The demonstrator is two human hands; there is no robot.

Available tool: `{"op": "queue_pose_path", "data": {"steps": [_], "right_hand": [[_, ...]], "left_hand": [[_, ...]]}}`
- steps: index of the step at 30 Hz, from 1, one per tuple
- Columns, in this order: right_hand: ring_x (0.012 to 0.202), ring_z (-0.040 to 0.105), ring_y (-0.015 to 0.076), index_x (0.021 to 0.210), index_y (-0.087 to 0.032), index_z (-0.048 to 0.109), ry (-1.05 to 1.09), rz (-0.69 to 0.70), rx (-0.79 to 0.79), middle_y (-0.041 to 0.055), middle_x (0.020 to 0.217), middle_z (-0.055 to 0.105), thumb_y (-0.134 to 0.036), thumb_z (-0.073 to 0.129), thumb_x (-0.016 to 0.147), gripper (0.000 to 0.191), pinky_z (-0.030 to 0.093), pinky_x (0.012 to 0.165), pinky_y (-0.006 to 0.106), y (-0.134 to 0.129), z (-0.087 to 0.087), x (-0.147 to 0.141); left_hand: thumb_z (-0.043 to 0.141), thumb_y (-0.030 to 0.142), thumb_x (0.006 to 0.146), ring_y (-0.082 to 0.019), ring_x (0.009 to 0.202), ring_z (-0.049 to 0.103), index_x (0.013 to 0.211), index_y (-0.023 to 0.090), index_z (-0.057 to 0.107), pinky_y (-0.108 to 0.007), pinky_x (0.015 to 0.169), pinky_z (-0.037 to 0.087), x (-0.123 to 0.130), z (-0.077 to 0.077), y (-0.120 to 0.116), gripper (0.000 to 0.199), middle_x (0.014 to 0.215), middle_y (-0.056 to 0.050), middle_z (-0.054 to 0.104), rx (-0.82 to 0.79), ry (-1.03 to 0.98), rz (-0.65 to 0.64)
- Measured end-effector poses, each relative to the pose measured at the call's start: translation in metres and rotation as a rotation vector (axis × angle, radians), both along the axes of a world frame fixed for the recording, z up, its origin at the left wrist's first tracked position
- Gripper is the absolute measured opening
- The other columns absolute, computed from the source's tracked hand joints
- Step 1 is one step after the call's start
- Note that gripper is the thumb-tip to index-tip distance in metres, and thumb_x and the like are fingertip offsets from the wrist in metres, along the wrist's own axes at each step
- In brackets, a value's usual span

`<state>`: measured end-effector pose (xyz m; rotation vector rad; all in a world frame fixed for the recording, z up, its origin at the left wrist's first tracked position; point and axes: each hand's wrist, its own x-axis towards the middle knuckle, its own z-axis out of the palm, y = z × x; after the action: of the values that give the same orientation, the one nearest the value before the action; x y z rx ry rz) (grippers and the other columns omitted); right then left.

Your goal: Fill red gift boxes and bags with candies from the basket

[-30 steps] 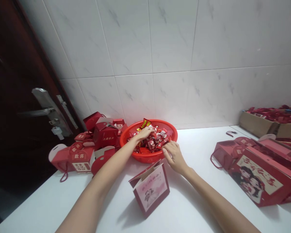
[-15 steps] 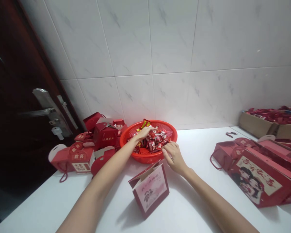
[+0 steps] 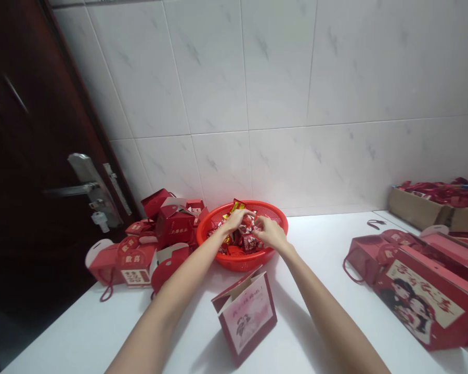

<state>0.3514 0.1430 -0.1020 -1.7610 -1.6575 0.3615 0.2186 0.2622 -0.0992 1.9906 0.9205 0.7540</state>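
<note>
A red plastic basket (image 3: 242,264) with a perforated wall holds a pile of wrapped candies (image 3: 249,242), mostly red with some gold ones. My left hand (image 3: 237,220) reaches over the pile, its fingers arched and apart above red and white wrappers. From the right, my right hand (image 3: 272,231) comes in over the rim with bent fingers and a gap between thumb and forefinger. Neither palm shows, and the candies beneath the fingers are partly covered. In front of the basket, between my forearms, stands a dark red gift box (image 3: 249,318) with a pink printed panel and its top unclosed.
Several red gift boxes (image 3: 136,259) are heaped at the left, beside a dark door (image 3: 27,156) with a metal handle. Larger red boxes (image 3: 421,296) stand at the right. Behind them is a cardboard carton (image 3: 417,208) of red items. A tiled wall (image 3: 281,166) bounds the white table (image 3: 315,270).
My right hand has moved from the basket's near right rim inward over the candies. The left fingers, stretched out before, are now more bent. The view has shifted slightly.
</note>
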Motion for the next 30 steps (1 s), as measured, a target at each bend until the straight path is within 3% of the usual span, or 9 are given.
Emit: {"op": "queue_pose_path", "data": {"steps": [8, 14, 17, 21, 23, 27, 30], "right_hand": [[0.108, 0.067, 0.0281, 0.134, -0.025, 0.053, -0.122, 0.038, -0.053, 0.0088, 0.116, 0.072, -0.035, 0.07, 0.083, 0.054, 0.047, 0.076, 0.03, 0.011, -0.001, -0.003], [0.111, 0.067, 0.0303, 0.123, -0.021, 0.061, -0.164, -0.022, -0.154, 0.0136, 0.122, 0.07, -0.033, 0.052, 0.095, 0.032, 0.048, 0.079, 0.034, 0.007, 0.003, -0.004], [0.112, 0.066, 0.0306, 0.12, -0.021, 0.062, -0.164, -0.048, -0.158, 0.0147, 0.123, 0.069, -0.029, 0.046, 0.096, 0.029, 0.048, 0.079, 0.035, 0.007, 0.003, -0.004], [0.107, 0.067, 0.0311, 0.109, -0.019, 0.064, -0.171, -0.061, -0.191, 0.0142, 0.116, 0.071, -0.028, 0.053, 0.091, 0.023, 0.048, 0.076, 0.035, 0.007, 0.004, -0.003], [0.104, 0.068, 0.0312, 0.104, -0.019, 0.065, -0.177, -0.048, -0.211, 0.0137, 0.112, 0.072, -0.03, 0.058, 0.087, 0.021, 0.047, 0.075, 0.035, 0.007, 0.005, -0.003], [0.095, 0.07, 0.028, 0.085, -0.022, 0.067, -0.171, -0.007, -0.238, 0.0087, 0.097, 0.076, -0.035, 0.064, 0.084, 0.014, 0.045, 0.072, 0.032, 0.005, 0.006, -0.002], [0.093, 0.07, 0.0257, 0.082, -0.022, 0.067, -0.155, -0.007, -0.223, 0.0064, 0.095, 0.076, -0.036, 0.062, 0.086, 0.015, 0.044, 0.07, 0.031, 0.005, 0.005, -0.002]], "left_hand": [[0.046, 0.036, 0.083, -0.021, 0.081, 0.066, 0.078, 0.015, 0.07, -0.027, 0.067, 0.051, 0.006, 0.0, -0.003, 0.033, 0.084, -0.006, 0.071, -0.072, -0.026, -0.053], [0.042, 0.053, 0.088, -0.019, 0.06, 0.064, 0.081, 0.013, 0.069, -0.025, 0.054, 0.045, 0.01, 0.0, -0.013, 0.049, 0.065, -0.006, 0.067, -0.218, 0.035, -0.158], [0.034, 0.047, 0.093, -0.02, 0.07, 0.068, 0.091, 0.012, 0.072, -0.027, 0.06, 0.049, 0.011, 0.004, -0.012, 0.051, 0.077, -0.009, 0.073, -0.091, 0.097, 0.008], [0.047, 0.024, 0.086, -0.023, 0.102, 0.067, 0.097, 0.015, 0.073, -0.029, 0.084, 0.049, 0.004, 0.007, -0.003, 0.03, 0.11, -0.01, 0.074, 0.124, 0.186, 0.333], [0.048, 0.018, 0.082, -0.025, 0.105, 0.066, 0.095, 0.015, 0.073, -0.031, 0.087, 0.047, -0.002, 0.005, 0.002, 0.028, 0.107, -0.011, 0.075, 0.125, 0.25, 0.428], [0.055, 0.021, 0.076, -0.03, 0.096, 0.069, 0.08, 0.017, 0.072, -0.034, 0.079, 0.048, -0.011, -0.003, 0.01, 0.017, 0.083, -0.013, 0.076, 0.07, 0.407, 0.534], [0.065, 0.028, 0.069, -0.036, 0.102, 0.068, 0.076, 0.016, 0.071, -0.037, 0.079, 0.049, -0.014, -0.008, 0.015, 0.015, 0.088, -0.017, 0.075, 0.037, 0.492, 0.561]]}}
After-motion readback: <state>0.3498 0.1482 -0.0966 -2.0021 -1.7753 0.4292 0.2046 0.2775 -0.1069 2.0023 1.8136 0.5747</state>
